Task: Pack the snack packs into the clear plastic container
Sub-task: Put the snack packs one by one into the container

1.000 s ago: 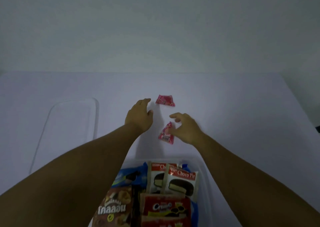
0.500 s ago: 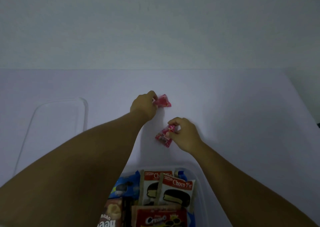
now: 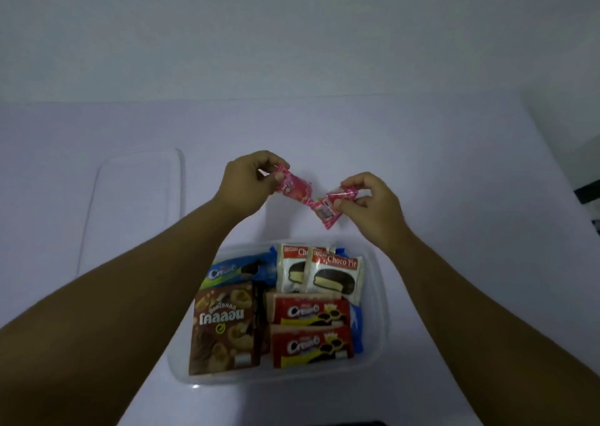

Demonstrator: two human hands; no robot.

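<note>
Nearest, the clear plastic container (image 3: 380,321) sits on the white table (image 3: 454,172), filled with brown, red and Choco Pie packs. Beyond it, above the table, the left hand (image 3: 246,185) pinches one pink snack pack (image 3: 293,188) and the right hand (image 3: 373,204) pinches another pink pack (image 3: 331,209), their ends nearly meeting.

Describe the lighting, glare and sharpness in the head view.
Head view: dim, bluish light; a small glare spot on the clear plastic container near rim; pack print is soft but readable; both pink snack packs, in left hand and right hand, slightly blurred; wide-angle stretch on forearms.
</note>
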